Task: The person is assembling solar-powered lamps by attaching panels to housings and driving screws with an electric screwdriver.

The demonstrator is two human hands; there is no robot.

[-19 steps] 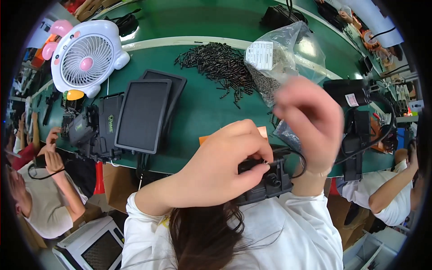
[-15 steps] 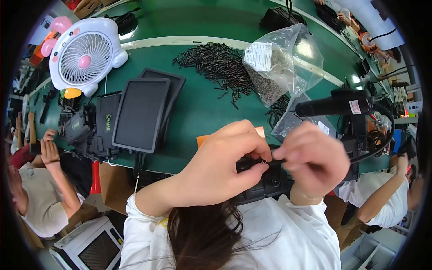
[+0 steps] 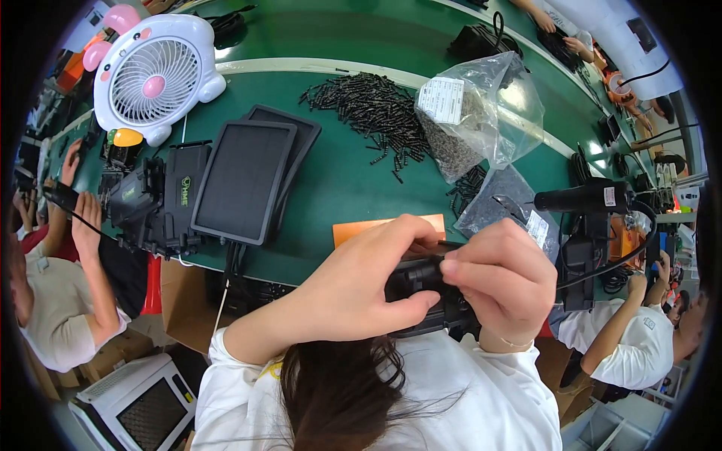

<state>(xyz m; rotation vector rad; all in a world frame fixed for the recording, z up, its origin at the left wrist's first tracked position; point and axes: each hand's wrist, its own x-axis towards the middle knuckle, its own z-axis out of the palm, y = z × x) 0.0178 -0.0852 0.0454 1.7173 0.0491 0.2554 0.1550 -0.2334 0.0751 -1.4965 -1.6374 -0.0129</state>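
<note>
At the near edge of the bench lies a black plastic housing, partly covered by my hands. My left hand curls round its left side, thumb low and fingers over the top, holding it. The fingers and thumb of my right hand are pinched together at the housing's upper right; anything between them is hidden. Just beyond my left hand is a flat orange strip. Farther off is a pile of small dark ribbed pieces, beside a clear bag of small parts.
Dark flat panels lean together at left, beside black camera-like units. A white animal-shaped fan stands at the far left. At right, a black cylindrical tool with a cable sits above the bench. Other people work on both sides.
My right hand has come in against the housing, fingers pinched. My left fingers and thumb have spread from a pinch near a tiny ring-like piece, which is out of sight now.
</note>
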